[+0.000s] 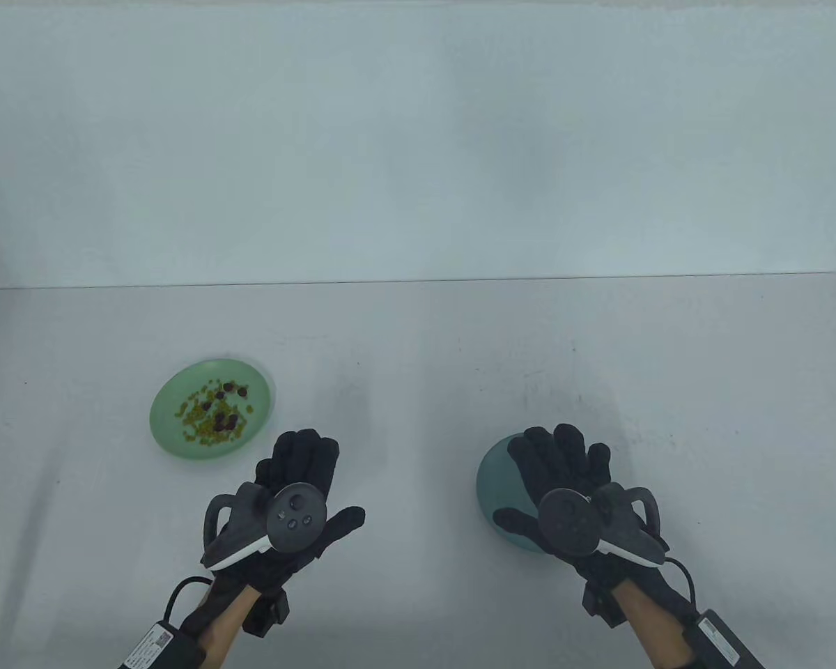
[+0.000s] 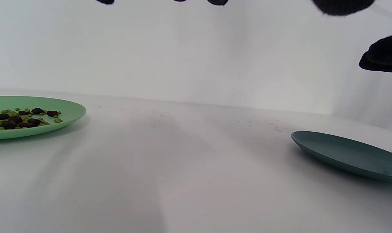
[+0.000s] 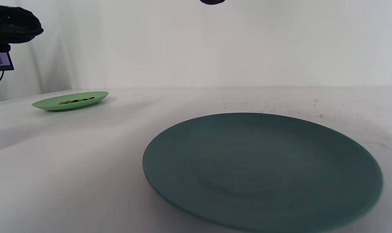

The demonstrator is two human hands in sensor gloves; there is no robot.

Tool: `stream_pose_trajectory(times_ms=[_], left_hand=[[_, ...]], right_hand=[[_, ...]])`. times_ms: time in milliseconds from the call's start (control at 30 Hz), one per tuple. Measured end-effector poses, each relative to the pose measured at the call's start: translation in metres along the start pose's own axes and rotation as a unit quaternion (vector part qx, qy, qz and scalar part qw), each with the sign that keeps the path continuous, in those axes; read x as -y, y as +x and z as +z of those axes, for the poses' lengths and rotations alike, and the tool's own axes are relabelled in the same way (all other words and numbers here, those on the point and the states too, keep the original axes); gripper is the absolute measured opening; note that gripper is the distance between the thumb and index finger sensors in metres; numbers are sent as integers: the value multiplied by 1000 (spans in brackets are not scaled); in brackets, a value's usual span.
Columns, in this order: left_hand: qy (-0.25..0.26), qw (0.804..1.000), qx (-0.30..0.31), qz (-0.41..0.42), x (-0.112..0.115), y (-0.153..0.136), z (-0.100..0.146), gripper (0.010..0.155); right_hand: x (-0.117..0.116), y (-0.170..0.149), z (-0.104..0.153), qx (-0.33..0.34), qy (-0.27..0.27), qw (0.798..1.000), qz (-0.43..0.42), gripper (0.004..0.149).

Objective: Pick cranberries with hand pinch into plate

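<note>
A light green plate (image 1: 167, 418) at the left holds several dark cranberries (image 1: 223, 419) mixed with small green bits; it also shows in the left wrist view (image 2: 70, 111) and far off in the right wrist view (image 3: 47, 104). A dark teal plate (image 1: 496, 481) lies bare at the right, also in the left wrist view (image 2: 344, 152) and the right wrist view (image 3: 260, 168). My left hand (image 1: 299, 481) hovers flat, fingers spread, just right of the green plate, holding nothing. My right hand (image 1: 564, 474) hovers flat over the teal plate, fingers spread, holding nothing.
The white table (image 1: 418, 362) runs back to a white wall. Its far edge lies behind both plates. Small dark specks mark the table surface behind the teal plate.
</note>
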State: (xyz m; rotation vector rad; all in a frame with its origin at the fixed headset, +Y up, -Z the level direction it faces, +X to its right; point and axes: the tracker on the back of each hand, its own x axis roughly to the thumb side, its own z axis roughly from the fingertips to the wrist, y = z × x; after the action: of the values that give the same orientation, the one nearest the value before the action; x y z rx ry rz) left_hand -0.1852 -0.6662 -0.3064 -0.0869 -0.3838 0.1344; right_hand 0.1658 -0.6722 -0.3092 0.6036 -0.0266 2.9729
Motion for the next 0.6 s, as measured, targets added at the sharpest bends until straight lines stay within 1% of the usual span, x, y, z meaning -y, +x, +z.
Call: stream_pose_trajectory(times_ms=[600], left_hand=[[-9,1000,3,2,3,1,-1,92]], right_hand=[[0,0,-1,-6,4,1000,2,92]])
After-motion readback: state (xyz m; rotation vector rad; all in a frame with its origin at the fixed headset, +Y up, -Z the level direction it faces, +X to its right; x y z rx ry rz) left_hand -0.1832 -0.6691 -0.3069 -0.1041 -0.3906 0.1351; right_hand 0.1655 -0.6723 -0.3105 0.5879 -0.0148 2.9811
